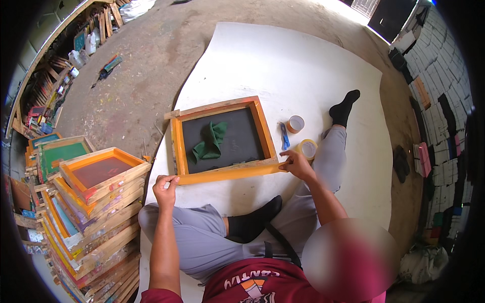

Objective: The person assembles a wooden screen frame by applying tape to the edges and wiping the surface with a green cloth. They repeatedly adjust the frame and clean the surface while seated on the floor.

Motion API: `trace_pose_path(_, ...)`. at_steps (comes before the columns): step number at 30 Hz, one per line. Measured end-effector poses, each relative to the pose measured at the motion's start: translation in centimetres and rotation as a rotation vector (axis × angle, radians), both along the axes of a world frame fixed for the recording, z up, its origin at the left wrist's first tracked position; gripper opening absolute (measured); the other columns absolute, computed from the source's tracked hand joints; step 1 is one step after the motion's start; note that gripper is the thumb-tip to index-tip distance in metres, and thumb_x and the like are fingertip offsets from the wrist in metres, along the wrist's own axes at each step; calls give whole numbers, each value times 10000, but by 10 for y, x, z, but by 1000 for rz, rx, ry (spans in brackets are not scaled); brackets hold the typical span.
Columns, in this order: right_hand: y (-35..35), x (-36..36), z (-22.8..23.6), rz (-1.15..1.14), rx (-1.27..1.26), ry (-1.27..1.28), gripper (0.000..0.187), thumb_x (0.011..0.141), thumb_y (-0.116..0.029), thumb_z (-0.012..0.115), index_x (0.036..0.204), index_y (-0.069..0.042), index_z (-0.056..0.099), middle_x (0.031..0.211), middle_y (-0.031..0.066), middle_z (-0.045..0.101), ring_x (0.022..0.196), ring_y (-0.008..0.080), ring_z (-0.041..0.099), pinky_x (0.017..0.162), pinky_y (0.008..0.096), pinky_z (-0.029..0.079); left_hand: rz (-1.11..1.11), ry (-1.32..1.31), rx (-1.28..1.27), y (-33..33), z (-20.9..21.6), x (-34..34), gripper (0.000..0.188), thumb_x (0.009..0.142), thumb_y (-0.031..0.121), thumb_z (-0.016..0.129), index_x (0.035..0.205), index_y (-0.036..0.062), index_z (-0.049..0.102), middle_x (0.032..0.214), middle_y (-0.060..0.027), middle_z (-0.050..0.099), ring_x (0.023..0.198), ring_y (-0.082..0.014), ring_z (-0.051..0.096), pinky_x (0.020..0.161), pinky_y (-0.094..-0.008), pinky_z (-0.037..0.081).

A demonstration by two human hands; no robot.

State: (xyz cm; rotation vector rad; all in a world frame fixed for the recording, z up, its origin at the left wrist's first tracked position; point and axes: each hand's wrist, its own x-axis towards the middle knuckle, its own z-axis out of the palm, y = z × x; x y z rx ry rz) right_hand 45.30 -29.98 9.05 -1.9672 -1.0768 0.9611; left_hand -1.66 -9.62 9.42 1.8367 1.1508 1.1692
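Observation:
A wooden screen-printing frame (265, 123) with a dark mesh lies on the white sheet before me, its inner sides lined in orange. A crumpled green cloth (209, 142) rests on the mesh. Along the frame's near side a strip of orange-brown tape (227, 175) is stretched out. My left hand (165, 192) pinches the strip at the near left corner, and my right hand (299, 165) pinches its other end past the near right corner. Right of the frame lie a blue utility knife (285, 136), a brown tape roll (295, 124) and a yellow tape roll (307, 148).
At my left stands a tall stack of wooden frames (108, 202), close to my left forearm. My stretched leg in grey trousers (331, 156) borders the tape rolls. The white sheet (283, 60) covers the floor. Shelves with bottles (78, 58) stand far left.

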Motion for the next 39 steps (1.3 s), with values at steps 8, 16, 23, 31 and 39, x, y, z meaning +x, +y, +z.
trace_pose_path(8, -14, 0, -39, -90, 2, 93, 218, 887, -131, 817, 998, 50, 766, 830, 99, 741, 748, 154, 674, 691, 325, 530, 25, 56, -205, 1, -26, -11, 133, 877, 70, 830, 919, -41, 770, 858, -90, 741, 800, -153, 673, 789, -299, 539)
trace_pose_path(16, 26, 3, -73, -208, 25, -82, 236, 911, -145, 810, 976, 72, 744, 830, 55, 717, 751, 148, 635, 721, 311, 522, 61, -90, -616, 37, -65, 6, 153, 927, 104, 803, 935, -42, 760, 817, -5, 710, 734, -68, 585, 684, -250, 465)
trace_pose_path(23, 33, -2, -83, -274, -37, 137, 246, 957, -229, 788, 1013, 3, 731, 902, 54, 698, 811, 124, 614, 716, 316, 503, 98, -185, -672, 39, -83, 10, 153, 931, 115, 812, 935, -24, 749, 818, -2, 706, 731, -70, 585, 676, -244, 463)
trace_pose_path(31, 6, -17, -93, -356, -162, 279, 229, 967, -234, 769, 1027, -23, 703, 929, 46, 695, 834, 152, 657, 693, 336, 548, 38, -57, -689, 39, -76, -1, 144, 916, 108, 822, 903, -13, 745, 799, -2, 702, 694, -62, 577, 636, -244, 460)
trace_pose_path(39, -28, -25, -48, -388, -52, 176, 160, 977, -112, 737, 997, 43, 703, 813, 45, 678, 650, 109, 641, 599, 260, 543, -105, 33, -765, 27, -53, -8, 136, 904, 70, 811, 957, -42, 754, 868, -60, 756, 775, -90, 662, 723, -253, 528)
